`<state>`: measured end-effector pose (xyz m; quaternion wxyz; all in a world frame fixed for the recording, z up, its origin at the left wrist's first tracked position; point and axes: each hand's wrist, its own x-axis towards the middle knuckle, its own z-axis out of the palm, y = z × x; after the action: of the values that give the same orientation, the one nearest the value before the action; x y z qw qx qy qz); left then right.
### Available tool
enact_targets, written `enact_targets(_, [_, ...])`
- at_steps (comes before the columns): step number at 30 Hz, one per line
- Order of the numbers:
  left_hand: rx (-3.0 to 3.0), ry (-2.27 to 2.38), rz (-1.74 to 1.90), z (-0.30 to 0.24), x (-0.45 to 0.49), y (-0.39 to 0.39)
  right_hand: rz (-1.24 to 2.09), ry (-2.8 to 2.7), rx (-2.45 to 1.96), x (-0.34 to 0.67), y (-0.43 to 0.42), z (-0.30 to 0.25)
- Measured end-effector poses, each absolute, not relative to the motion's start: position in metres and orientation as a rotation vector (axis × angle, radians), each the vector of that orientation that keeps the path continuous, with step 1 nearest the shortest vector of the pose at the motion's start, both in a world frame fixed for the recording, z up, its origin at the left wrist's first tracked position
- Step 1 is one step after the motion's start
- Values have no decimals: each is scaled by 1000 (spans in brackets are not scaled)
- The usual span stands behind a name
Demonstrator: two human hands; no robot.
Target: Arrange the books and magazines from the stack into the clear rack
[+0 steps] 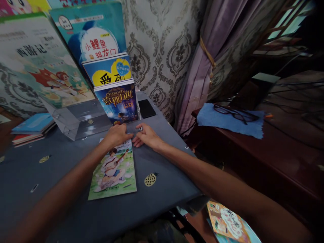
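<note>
My left hand [117, 135] is at the foot of a dark blue book [116, 101] that leans upright at the front of a stack. Its thumb points right, apart from its partly hidden fingers, and it covers the top of a thin book [115, 172] lying flat, with a guitar player on the cover. My right hand [146, 137] is just right of that book's top corner, fingers apart and slightly curved, holding nothing. Behind the dark blue book stand a blue and yellow book [95, 72] and a teal book [111, 23].
A clear bookstand [63, 121] stands on the grey tablecloth [164, 189], beside a large upright book [50, 67]. Stacked books [32, 123] lie left. A black phone [147, 108] lies behind. Glasses on a blue cloth [227, 125] and low-lying books [227, 221] are right.
</note>
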<state>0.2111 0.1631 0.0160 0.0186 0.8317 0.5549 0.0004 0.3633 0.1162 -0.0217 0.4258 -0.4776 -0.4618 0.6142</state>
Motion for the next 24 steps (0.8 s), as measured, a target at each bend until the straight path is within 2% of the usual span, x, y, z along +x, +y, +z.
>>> enact_targets(11, [2609, 1604, -24, 24, 222, 166, 1506, -1230, -1186, 367, 119, -22])
enact_targets(15, [2341, 1508, -14, 30, 211, 166, 1467, -1247, -1166, 367, 117, -20])
enact_targets(19, [2095, 1490, 125, 28, 205, 166, 1423, -1301, -1121, 368, 117, -20])
enact_targets(24, [2130, 1439, 409, 15, 189, 148, 1267, -1610, -1060, 368, 116, -23])
